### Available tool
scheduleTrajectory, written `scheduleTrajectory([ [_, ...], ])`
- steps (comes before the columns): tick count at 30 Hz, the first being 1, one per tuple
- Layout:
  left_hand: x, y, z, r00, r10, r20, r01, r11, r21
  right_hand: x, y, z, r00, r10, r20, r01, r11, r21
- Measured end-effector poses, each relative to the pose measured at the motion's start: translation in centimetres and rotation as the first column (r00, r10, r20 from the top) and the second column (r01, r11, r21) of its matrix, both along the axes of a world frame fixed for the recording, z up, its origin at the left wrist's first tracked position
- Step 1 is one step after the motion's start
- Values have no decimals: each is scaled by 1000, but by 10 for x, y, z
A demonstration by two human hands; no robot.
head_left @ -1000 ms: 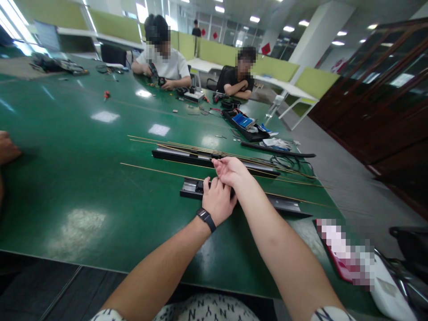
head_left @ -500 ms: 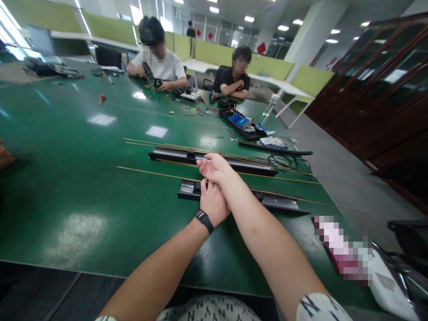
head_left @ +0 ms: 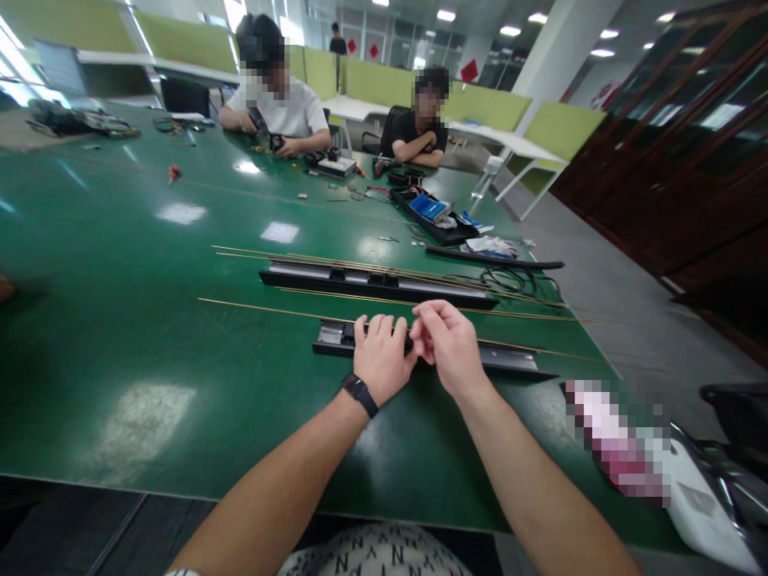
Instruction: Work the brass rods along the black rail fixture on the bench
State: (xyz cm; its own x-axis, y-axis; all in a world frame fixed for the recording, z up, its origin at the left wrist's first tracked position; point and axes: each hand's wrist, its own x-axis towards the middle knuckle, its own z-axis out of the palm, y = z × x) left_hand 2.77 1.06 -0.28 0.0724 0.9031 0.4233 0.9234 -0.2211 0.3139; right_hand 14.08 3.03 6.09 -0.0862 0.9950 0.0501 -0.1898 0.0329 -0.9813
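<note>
The near black channel rail (head_left: 519,362) with a silvery inside lies lengthwise on the green table. Over its middle, my left hand (head_left: 382,356) bends its fingers down across the rail and hides part of it. Close by on the right, my right hand (head_left: 450,344) is closed in a pinch just above the rail; whatever is between its fingertips is too small to see. A thin brass-coloured rod (head_left: 264,310) runs along the near rail. Farther back rests a second black rail (head_left: 300,276) with dark blocks in its channel and thin rods beside it.
Behind the rails are a curved black strip (head_left: 492,258), coiled cable (head_left: 510,280) and a black tray (head_left: 441,224) with blue packets. Two people (head_left: 285,104) sit across the green table (head_left: 150,336). A white object (head_left: 696,504) lies at the right edge.
My right hand has come off its place across my left hand, moved right and closed into a pinch. My left hand stays on the near rail. The view has shifted slightly.
</note>
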Motion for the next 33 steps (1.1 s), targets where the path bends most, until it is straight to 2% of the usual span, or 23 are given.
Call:
scheduleTrajectory([
  [3, 0, -1, 2, 1000, 12, -13, -12, 1000, 2, 41, -13, -14, 985, -140, 103, 140, 990, 6],
  [8, -1, 0, 1, 1000, 5, -15, -4, 1000, 2, 101, -15, -32, 942, -328, 74, 331, 943, -24],
  [10, -1, 0, 0, 1000, 1, -20, -1, 1000, -1, 118, -12, -35, 933, -334, 131, 347, 933, -99],
  [12, -2, 0, -1, 1000, 1, -24, -1, 1000, -1, 129, -9, -38, 934, -282, 222, 326, 924, -199],
  [15, -2, 0, -2, 999, 4, -33, -4, 1000, 5, 135, -4, -42, 949, -197, 246, 270, 909, -317],
  [22, -2, 1, -2, 998, 12, -58, -12, 1000, 7, 127, 9, -42, 960, -280, 25, 263, 863, -432],
  [29, -2, 1, -1, 998, 10, -58, -10, 1000, -2, 131, 15, -42, 970, -244, 16, 223, 856, -466],
  [33, -2, 0, 1, 998, 13, -66, -14, 1000, -11, 133, 12, -47, 949, -315, -32, 267, 851, -452],
])
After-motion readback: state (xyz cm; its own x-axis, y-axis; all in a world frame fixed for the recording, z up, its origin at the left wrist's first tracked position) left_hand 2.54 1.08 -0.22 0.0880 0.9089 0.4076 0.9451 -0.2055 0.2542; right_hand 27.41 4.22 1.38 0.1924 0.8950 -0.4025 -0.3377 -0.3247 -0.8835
